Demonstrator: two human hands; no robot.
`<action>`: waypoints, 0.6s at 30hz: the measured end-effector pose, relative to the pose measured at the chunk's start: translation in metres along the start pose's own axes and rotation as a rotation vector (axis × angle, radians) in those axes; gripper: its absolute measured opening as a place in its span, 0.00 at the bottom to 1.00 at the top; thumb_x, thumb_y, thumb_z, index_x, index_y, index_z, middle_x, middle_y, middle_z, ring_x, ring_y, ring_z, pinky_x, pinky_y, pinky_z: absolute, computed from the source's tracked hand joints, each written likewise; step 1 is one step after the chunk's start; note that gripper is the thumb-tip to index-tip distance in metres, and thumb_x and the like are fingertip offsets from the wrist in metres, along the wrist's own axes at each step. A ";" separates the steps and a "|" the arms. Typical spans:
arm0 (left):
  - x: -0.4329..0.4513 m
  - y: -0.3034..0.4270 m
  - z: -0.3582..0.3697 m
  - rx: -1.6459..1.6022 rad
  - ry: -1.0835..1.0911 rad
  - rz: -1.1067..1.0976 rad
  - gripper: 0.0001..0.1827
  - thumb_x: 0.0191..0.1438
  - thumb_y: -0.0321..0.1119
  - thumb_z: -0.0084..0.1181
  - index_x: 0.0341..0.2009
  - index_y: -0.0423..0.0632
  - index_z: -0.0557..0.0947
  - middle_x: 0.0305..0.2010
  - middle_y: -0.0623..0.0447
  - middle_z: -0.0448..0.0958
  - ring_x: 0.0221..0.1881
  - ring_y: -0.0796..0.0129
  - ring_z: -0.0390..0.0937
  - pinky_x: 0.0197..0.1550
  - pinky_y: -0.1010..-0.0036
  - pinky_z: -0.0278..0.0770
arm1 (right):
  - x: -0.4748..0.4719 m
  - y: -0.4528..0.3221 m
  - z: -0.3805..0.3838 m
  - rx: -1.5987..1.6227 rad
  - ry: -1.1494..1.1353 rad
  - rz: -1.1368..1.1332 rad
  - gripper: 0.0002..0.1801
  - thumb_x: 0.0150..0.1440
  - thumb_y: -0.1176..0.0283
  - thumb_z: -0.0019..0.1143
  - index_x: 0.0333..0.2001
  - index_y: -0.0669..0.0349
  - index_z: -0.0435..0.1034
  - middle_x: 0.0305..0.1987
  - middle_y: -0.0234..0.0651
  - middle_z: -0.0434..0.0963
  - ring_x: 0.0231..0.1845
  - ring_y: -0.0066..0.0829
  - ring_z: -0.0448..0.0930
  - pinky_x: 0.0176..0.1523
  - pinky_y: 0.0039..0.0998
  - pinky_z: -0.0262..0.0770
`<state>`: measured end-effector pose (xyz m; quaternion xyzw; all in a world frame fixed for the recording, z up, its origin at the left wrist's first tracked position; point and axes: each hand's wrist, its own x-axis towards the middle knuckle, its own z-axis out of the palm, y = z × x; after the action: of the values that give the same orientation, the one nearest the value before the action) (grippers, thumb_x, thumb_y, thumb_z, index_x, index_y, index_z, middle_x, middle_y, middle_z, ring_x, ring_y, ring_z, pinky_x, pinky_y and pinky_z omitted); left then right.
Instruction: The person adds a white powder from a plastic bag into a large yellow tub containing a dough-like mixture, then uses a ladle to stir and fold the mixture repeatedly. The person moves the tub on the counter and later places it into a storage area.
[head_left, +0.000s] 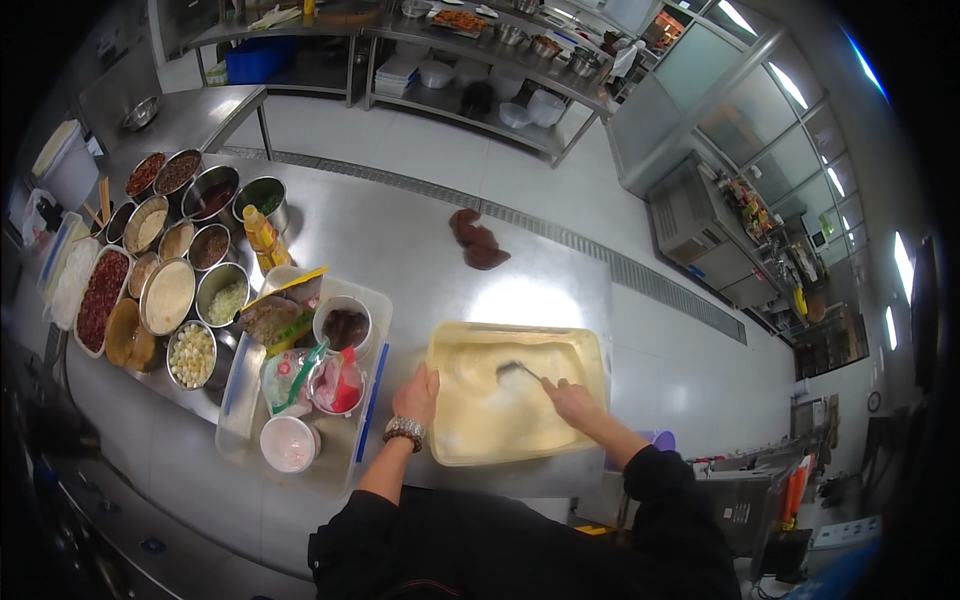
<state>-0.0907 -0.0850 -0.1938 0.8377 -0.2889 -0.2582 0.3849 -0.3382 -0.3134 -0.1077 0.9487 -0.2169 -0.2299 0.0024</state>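
Note:
A rectangular pale-yellow plastic tub stands on the steel table in front of me, holding a pale yellow powder or batter; which one I cannot tell. At its left wall is my left hand, gripping the side, with a beaded bracelet at the wrist. My right hand reaches over the tub's right part, closed on the handle of a metal spoon or ladle. The utensil's head lies in the pale contents near the middle and is blurred. Part of the tub's left rim is hidden behind my left fingers.
Left of the tub, a clear plastic tray holds bags and white cups. Beyond it stand a yellow bottle, a bowl of chopped scallion and several metal containers of seasonings. A dark reddish-brown cloth lies towards the table's far edge.

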 end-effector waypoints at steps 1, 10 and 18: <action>0.000 -0.001 0.002 -0.007 0.004 0.003 0.27 0.65 0.55 0.40 0.59 0.50 0.72 0.36 0.35 0.80 0.38 0.37 0.78 0.41 0.47 0.74 | 0.010 -0.012 0.010 0.095 0.087 -0.017 0.29 0.58 0.78 0.42 0.65 0.62 0.59 0.34 0.53 0.76 0.31 0.51 0.80 0.34 0.45 0.78; -0.003 -0.006 0.001 0.005 0.001 0.038 0.28 0.65 0.55 0.40 0.61 0.52 0.72 0.33 0.34 0.80 0.36 0.36 0.78 0.39 0.47 0.74 | -0.035 -0.118 0.003 0.264 0.011 -0.168 0.32 0.58 0.77 0.42 0.68 0.58 0.55 0.34 0.50 0.74 0.28 0.51 0.79 0.33 0.45 0.78; -0.002 0.008 -0.004 0.013 -0.035 -0.051 0.26 0.65 0.55 0.40 0.57 0.49 0.73 0.32 0.33 0.79 0.35 0.34 0.77 0.38 0.45 0.74 | -0.103 -0.012 -0.021 -0.044 -0.207 0.112 0.32 0.57 0.76 0.45 0.67 0.61 0.56 0.38 0.51 0.75 0.31 0.49 0.81 0.34 0.45 0.78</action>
<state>-0.0921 -0.0855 -0.1849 0.8425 -0.2758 -0.2809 0.3676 -0.4066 -0.2620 -0.0456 0.9060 -0.2634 -0.3310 0.0134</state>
